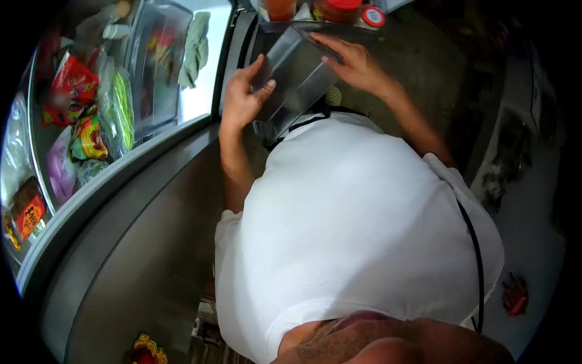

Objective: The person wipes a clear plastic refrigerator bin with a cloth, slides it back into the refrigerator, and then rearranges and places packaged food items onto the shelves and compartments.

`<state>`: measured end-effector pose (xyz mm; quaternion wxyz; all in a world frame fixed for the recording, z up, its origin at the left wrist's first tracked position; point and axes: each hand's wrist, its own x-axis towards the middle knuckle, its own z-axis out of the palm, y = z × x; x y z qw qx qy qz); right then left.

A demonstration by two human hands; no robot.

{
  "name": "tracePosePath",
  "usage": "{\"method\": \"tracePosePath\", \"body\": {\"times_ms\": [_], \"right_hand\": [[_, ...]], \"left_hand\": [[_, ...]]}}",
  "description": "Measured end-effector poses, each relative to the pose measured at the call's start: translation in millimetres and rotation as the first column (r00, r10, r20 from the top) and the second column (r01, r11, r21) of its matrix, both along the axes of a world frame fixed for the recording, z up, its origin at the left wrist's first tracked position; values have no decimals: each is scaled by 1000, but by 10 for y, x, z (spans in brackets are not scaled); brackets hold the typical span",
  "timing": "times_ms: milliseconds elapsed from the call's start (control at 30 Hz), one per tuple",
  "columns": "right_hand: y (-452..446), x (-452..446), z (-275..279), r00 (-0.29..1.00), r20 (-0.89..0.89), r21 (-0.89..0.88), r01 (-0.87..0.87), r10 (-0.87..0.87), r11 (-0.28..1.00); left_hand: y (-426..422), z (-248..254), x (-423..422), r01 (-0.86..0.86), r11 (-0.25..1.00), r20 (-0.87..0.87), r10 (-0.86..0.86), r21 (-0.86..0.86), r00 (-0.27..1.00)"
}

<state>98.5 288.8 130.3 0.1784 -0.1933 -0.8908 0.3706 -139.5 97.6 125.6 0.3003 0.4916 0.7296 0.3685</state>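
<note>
Both hands grip: your left hand (pixel 244 103) clasps one side of the clear plastic bin (pixel 285 50), your right hand (pixel 357 68) the other, seemingly steadying its tilt beside the open refrigerator (pixel 130 162).

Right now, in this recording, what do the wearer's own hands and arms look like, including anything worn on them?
The left hand and right hand are bare, with no gloves or watch visible. Plain white short sleeves end on the upper arms. A thin black cable runs down beside the right sleeve.

Arms (pixel 235 164) extended, left hand (pixel 244 100) gripping, right hand (pixel 359 65) gripping
</note>
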Motion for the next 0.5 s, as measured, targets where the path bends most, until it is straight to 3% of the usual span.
{"method": "tracePosePath", "body": {"times_ms": [67,100,133,167,233,267,300,367,400,467,500], "right_hand": [[17,125,69,999,-13,1,46,-46,999],[17,136,280,984,95,-91,158,-150,983],[30,197,401,949,208,-166,275,-239,947],[81,314,377,948,204,-163,279,-244,946],[220,468,308,944,-208,29,267,-255,963],[188,550,496,923,-222,-145,287,-314,947],[175,623,569,919,-242,-139,283,-310,949],[181,737,679,824,-517,-213,137,-230,967],[143,843,683,865,-460,-262,81,-198,962],[58,874,822,846,-525,-320,-96,-92,943],[44,867,821,818,-574,-205,-115,-25,972]], "left_hand": [[168,81,34,13,998,92,-8,-56,996],[255,205,64,0,987,241,39,-161,970],[327,338,123,5,990,231,28,-143,972],[387,449,192,3,992,217,24,-124,976],[433,486,218,-24,999,213,33,-41,977],[418,566,236,-91,995,327,72,42,942],[415,710,292,-161,979,439,93,122,894],[421,995,399,-208,929,473,41,307,880],[465,1131,469,-258,878,496,27,404,868],[596,1371,649,-390,732,562,12,559,827],[677,1530,803,-476,643,567,77,601,820]]}}
